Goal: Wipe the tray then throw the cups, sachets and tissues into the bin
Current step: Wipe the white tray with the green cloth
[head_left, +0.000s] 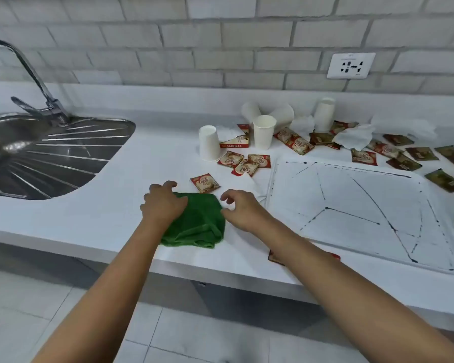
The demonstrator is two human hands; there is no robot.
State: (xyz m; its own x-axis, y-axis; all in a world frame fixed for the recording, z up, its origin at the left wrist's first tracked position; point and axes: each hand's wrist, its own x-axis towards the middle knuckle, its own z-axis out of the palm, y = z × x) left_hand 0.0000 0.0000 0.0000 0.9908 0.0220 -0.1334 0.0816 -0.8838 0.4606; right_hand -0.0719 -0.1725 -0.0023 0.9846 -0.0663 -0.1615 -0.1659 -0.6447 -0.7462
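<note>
A folded green cloth lies on the white counter near its front edge. My left hand rests flat on the cloth's left part. My right hand hovers at the cloth's right edge, fingers curled and apart, holding nothing. To the right sits a white tray with thin dark lines. Behind it stand several white paper cups, some upside down, among red sachets, brown sachets and crumpled tissues. No bin is in view.
A steel sink with drainer and tap fills the left. A red sachet box leans between cups. A wall socket sits above the clutter. One red sachet lies under my right forearm by the counter edge.
</note>
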